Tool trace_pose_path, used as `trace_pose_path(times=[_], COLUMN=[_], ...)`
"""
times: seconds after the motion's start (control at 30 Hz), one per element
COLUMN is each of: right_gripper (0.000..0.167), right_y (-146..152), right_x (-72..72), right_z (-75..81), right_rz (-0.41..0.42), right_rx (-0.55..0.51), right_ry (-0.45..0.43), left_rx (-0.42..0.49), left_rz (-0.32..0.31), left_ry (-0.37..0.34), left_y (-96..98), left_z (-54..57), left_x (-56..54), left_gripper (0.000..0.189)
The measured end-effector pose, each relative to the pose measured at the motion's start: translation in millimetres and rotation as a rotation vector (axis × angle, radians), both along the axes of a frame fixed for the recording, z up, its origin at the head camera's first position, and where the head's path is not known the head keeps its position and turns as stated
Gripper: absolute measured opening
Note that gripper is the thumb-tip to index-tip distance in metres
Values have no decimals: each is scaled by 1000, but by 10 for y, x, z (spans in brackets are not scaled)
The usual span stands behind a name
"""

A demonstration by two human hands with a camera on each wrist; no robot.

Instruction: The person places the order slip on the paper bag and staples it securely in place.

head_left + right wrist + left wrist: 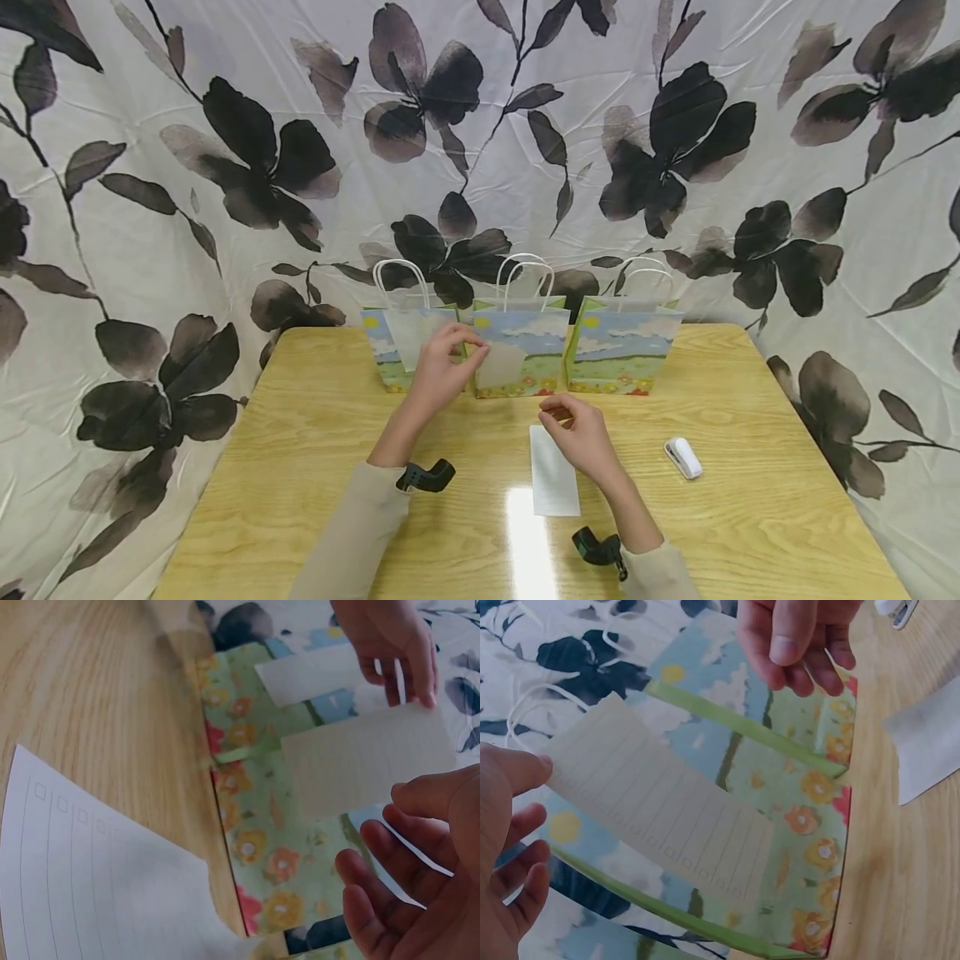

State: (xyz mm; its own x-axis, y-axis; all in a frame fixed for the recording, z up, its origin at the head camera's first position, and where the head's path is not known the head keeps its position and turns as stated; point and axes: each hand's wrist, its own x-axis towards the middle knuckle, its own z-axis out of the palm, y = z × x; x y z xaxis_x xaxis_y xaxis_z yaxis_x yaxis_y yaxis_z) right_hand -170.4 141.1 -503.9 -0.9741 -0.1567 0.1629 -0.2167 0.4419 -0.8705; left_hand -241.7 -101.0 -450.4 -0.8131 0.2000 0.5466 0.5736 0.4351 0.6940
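My left hand (446,367) pinches the upper edge of a lined checklist sheet (660,802) between thumb and finger. That sheet hangs in front of the middle paper gift bag (532,342), which is printed with sky, meadow and flowers. My right hand (581,437), fingers loosely bent and holding nothing, hovers over a second checklist sheet (555,483) on the table; the left wrist view shows the hand (802,645) apart from the pinched sheet. On the front of the left gift bag (381,346) is another pale sheet (300,675), partly behind my left hand in the head view.
A third matching gift bag (622,350) stands at the right end of the row. All three bags have white handles. To the right lies a small white stapler (683,458) on the wooden table (300,450). A floral cloth (480,167) hangs behind the table.
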Motion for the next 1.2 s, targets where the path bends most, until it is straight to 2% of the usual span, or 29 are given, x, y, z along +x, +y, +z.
trace_pose_path(times=[0.2, 0.33, 0.43, 0.63, 0.83, 1.07, 1.2], right_gripper=[12, 12, 13, 11, 12, 15, 15], right_y=[-3, -19, -19, 22, -10, 65, 84], right_x=[-17, -58, -76, -42, -84, -256, -393], right_z=[-17, 2, 15, 36, 57, 365, 549], right_rz=[16, 23, 30, -5, 26, 1, -57], right_rx=[-10, -19, -25, -37, -43, -21, -31], right_ry=[-2, 2, 1, -14, 0, 73, 220], left_rx=[-15, -55, -72, -111, -120, -183, -216], left_rz=[-23, 6, 25, -5, 18, 21, 32], left_ry=[76, 140, 161, 104, 68, 87, 71], left_y=[32, 45, 64, 127, 127, 153, 178], left_z=[140, 251, 299, 296, 274, 352, 404], left_x=[-71, -154, -220, -315, -368, -447, -477], left_gripper=[12, 8, 5, 6, 6, 6, 7])
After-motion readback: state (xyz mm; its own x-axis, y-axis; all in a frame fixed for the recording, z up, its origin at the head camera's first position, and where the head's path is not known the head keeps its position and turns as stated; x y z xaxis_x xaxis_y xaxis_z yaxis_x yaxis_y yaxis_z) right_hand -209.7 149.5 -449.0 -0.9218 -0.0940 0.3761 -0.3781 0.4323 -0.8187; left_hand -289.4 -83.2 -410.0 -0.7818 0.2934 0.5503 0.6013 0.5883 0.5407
